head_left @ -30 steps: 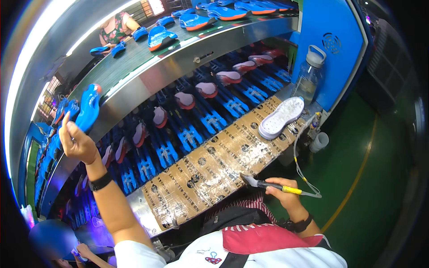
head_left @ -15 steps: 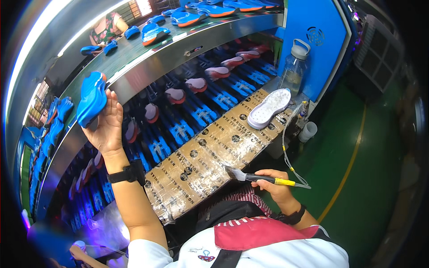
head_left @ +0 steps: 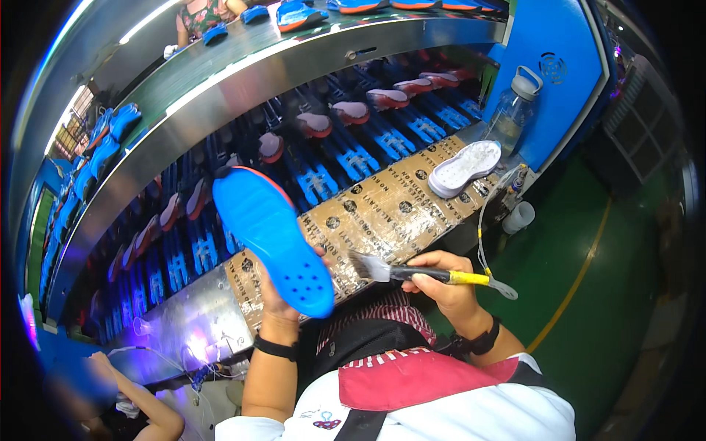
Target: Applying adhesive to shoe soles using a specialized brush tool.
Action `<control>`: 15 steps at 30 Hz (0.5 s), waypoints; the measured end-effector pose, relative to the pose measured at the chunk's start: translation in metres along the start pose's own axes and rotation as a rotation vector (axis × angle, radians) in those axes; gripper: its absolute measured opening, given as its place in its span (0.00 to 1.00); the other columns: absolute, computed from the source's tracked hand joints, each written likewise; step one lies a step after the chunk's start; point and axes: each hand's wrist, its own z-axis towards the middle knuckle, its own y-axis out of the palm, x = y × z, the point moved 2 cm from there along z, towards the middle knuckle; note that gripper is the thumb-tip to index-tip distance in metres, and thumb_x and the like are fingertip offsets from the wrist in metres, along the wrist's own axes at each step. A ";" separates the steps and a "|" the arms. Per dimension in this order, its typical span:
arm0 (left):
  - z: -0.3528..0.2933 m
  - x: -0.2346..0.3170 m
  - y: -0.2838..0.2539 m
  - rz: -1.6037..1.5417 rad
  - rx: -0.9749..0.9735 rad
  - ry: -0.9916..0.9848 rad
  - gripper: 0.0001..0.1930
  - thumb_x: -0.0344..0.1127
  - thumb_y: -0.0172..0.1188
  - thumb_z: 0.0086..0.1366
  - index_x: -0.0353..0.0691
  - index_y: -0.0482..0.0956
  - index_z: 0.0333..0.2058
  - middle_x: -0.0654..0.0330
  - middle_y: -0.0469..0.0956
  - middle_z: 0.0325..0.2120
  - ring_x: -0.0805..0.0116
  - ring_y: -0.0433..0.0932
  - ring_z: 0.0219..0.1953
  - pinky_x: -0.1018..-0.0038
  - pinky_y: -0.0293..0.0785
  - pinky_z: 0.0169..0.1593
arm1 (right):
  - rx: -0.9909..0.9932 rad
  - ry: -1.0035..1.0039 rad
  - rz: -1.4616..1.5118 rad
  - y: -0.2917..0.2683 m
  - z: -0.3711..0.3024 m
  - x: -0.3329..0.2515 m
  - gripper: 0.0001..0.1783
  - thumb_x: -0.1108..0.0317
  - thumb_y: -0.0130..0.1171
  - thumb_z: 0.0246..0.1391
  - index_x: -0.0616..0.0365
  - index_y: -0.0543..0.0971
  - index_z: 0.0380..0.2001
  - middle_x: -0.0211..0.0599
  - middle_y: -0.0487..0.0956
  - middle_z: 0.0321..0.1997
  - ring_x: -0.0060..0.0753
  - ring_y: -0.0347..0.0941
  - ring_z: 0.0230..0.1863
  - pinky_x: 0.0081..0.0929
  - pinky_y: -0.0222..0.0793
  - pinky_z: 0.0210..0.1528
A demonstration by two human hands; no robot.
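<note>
The half-curled left hand (head_left: 275, 298) holds a blue sole (head_left: 271, 224) that hides some cardboard (head_left: 390, 213); the right hand (head_left: 450, 288) grips a brush (head_left: 399, 273), white sole (head_left: 465, 170) and bottle (head_left: 511, 114) beyond

Shoe factory; conveyor (head_left: 193, 70) with blue soles (head_left: 297, 15)

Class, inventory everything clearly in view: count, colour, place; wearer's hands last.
Spotted sole-shaped piece: 1, orange-edged blue, left of centre
Flat bristle brush: 1, black and yellow, centre
Printed cardboard: 1, brown, centre
Thick sole: 1, white, on cardboard
Handled bottle: 1, clear, right
Cup: 1, white, below bottle
Shoe pieces: several, blue and orange, along green belt
Racked soles: many, pinkish, below belt
Vented cabinet: 1, blue, right
Co-workers: 2, partly seen, left
Left hand: 1, bare, under spotted piece
Right hand: 1, bare, gripping brush
</note>
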 end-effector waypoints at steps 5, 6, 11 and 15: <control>-0.037 -0.039 0.012 -0.029 -0.031 -0.134 0.41 0.65 0.55 0.56 0.38 0.62 0.59 0.47 0.71 0.52 0.50 0.72 0.52 0.53 0.70 0.55 | -0.152 -0.276 -0.201 0.054 0.020 -0.011 0.11 0.74 0.63 0.46 0.65 0.79 0.36 0.36 0.81 0.31 0.17 0.77 0.30 0.16 0.71 0.30; -0.043 -0.044 0.015 0.021 -0.027 -0.153 0.41 0.64 0.55 0.56 0.38 0.62 0.59 0.48 0.71 0.52 0.52 0.72 0.53 0.54 0.69 0.56 | -0.126 -0.331 -0.261 0.066 0.022 -0.017 0.11 0.76 0.64 0.43 0.63 0.79 0.34 0.38 0.80 0.28 0.23 0.77 0.26 0.20 0.71 0.27; -0.076 -0.062 -0.006 -0.013 0.228 -0.177 0.36 0.55 0.62 0.57 0.39 0.63 0.58 0.56 0.71 0.53 0.63 0.72 0.53 0.63 0.69 0.57 | -0.151 -0.897 -0.735 0.100 0.033 -0.011 0.14 0.77 0.66 0.35 0.62 0.78 0.31 0.39 0.76 0.21 0.36 0.74 0.20 0.27 0.69 0.23; -0.084 -0.057 -0.027 -0.046 0.211 -0.208 0.35 0.51 0.65 0.56 0.38 0.65 0.56 0.54 0.73 0.50 0.61 0.74 0.51 0.64 0.71 0.56 | -0.495 -0.900 -0.767 0.108 0.018 0.000 0.14 0.76 0.67 0.34 0.62 0.79 0.31 0.34 0.73 0.19 0.33 0.72 0.20 0.26 0.68 0.21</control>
